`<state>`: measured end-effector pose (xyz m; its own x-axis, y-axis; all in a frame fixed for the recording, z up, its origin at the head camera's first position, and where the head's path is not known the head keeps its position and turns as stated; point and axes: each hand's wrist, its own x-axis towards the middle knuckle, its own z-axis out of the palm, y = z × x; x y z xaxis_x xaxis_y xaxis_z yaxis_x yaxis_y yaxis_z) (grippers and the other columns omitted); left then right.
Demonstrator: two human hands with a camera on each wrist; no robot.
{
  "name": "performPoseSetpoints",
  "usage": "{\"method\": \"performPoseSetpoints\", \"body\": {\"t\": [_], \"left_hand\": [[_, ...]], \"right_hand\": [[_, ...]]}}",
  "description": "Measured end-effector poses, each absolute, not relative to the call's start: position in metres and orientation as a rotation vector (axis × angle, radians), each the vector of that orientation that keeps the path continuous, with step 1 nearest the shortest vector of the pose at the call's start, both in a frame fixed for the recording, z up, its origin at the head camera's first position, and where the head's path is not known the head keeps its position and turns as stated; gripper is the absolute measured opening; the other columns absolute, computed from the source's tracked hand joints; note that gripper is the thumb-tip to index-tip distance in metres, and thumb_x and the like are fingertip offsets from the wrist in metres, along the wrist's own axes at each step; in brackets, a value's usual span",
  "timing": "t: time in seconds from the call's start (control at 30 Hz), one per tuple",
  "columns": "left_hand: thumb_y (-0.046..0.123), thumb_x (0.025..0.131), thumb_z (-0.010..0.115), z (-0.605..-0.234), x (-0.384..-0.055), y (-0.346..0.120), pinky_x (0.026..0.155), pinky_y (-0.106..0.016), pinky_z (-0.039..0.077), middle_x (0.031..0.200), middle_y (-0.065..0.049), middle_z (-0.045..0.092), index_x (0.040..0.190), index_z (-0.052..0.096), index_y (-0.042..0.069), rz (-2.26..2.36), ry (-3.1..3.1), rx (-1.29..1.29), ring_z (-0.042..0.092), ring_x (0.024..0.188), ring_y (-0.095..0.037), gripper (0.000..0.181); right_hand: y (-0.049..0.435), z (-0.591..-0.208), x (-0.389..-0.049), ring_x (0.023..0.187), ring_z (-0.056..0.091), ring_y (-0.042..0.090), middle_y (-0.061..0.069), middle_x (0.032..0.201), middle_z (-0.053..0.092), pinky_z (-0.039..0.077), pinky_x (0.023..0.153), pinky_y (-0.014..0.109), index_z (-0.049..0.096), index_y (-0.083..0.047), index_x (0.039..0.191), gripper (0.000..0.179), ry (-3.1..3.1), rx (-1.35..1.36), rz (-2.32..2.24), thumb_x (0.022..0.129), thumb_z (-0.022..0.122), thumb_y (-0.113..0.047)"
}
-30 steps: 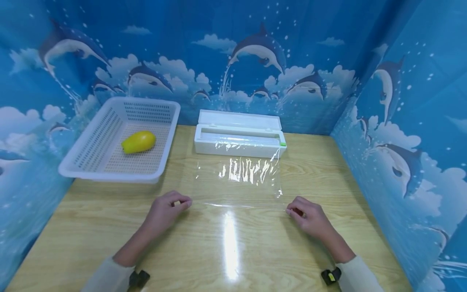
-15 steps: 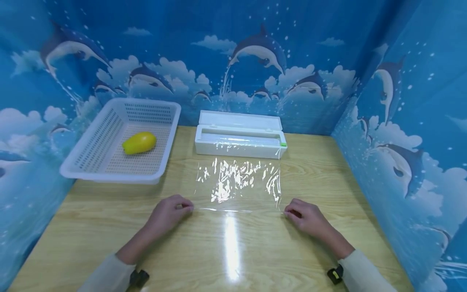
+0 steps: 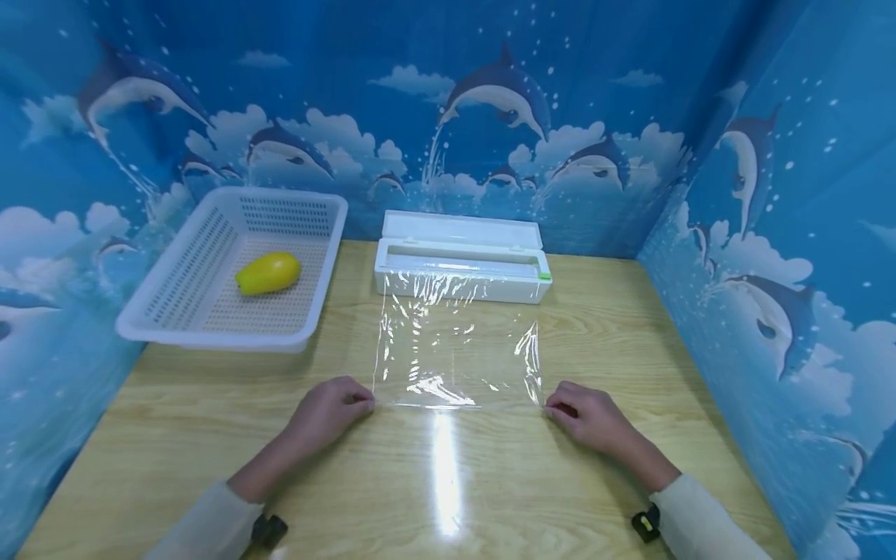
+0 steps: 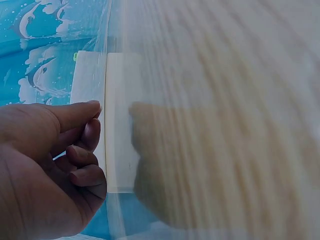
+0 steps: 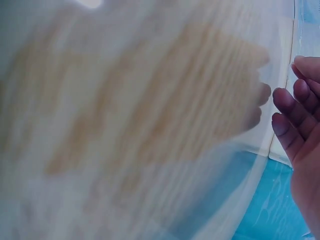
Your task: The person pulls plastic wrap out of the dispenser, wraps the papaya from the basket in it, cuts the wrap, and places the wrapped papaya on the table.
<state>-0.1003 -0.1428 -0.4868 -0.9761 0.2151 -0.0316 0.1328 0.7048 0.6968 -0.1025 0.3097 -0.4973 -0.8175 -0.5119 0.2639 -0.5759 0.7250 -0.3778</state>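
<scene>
One wooden counter [image 3: 378,498] holds one white box [image 3: 460,229] with one clear sheet [image 3: 455,350] reaching out. The left hand [image 3: 330,408] and the right hand [image 3: 586,412] each pinch one corner. One basket [image 3: 210,340] holds one yellow fruit [image 3: 269,274].

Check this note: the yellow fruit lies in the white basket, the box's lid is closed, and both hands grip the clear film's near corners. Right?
No: the head view shows the lid of the white box open. The yellow fruit lies in the white basket; the left hand and right hand grip the near corners of the clear film.
</scene>
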Motion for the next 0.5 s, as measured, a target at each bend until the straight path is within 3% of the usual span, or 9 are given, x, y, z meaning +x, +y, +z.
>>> {"method": "performPoseSetpoints", "body": {"t": [0.5], "left_hand": [[0.018, 0.087, 0.078, -0.4892, -0.1007, -0.1434, 0.078, -0.038, 0.056, 0.086, 0.006, 0.070, 0.093, 0.078, 0.016, 1.019, 2.835, 0.336, 0.065, 0.082, -0.013, 0.006]], "right_hand": [[0.3092, -0.5005, -0.1020, 0.070, 0.048, -0.006, -0.019, 0.082, 0.057, 0.046, 0.060, 0.018, 0.072, -0.022, 0.089, 0.014, -2.804, 0.925, 0.616, 0.083, 0.081, -0.013]]}}
